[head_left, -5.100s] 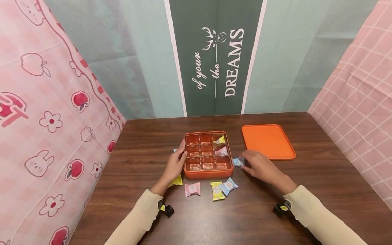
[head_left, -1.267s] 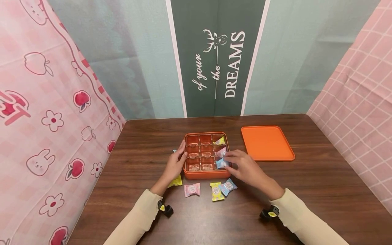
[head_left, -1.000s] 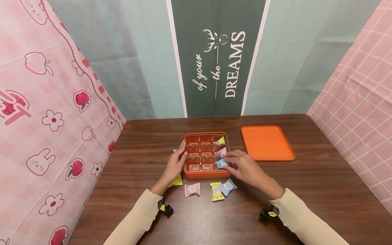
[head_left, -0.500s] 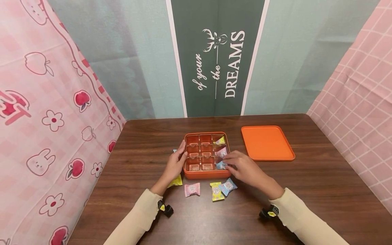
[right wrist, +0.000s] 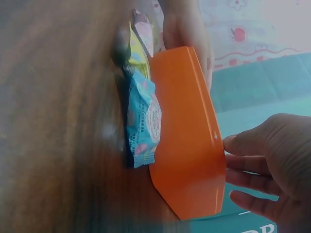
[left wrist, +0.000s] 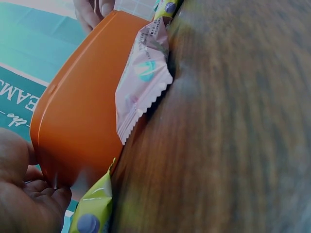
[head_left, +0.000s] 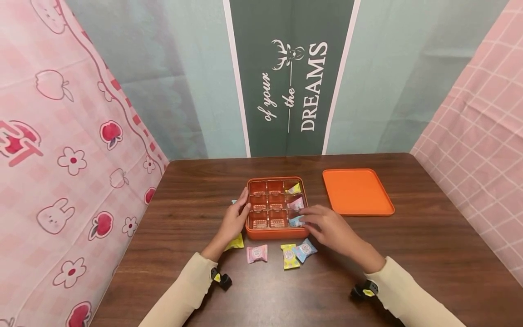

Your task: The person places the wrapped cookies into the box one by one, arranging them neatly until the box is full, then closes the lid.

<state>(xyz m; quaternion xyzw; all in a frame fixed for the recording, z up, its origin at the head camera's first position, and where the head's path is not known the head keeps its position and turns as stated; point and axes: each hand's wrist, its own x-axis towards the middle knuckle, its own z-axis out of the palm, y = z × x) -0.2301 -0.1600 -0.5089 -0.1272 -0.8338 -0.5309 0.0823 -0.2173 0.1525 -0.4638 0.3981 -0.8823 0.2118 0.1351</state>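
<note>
Orange nine-compartment box (head_left: 278,234), uncovered, mid-table on dark wood-grain table (head_left: 286,297). Orange square lid (head_left: 358,192) flat, apart, right of it. Left hand (head_left: 232,222): fingers extended along box's left wall. Right hand (head_left: 334,230): fingers bent over near-right compartment; can't tell if clamped on the blue-wrapped candy (head_left: 295,222) there. Same column: pink-wrapped candy (head_left: 296,203) middle, yellow-wrapped candy (head_left: 293,188) far end. Loose in front: pink packet (head_left: 257,254), yellow packet (head_left: 289,257) touching blue packet (head_left: 305,250). Second yellow one (head_left: 236,242) by left wrist, partly hidden.
</note>
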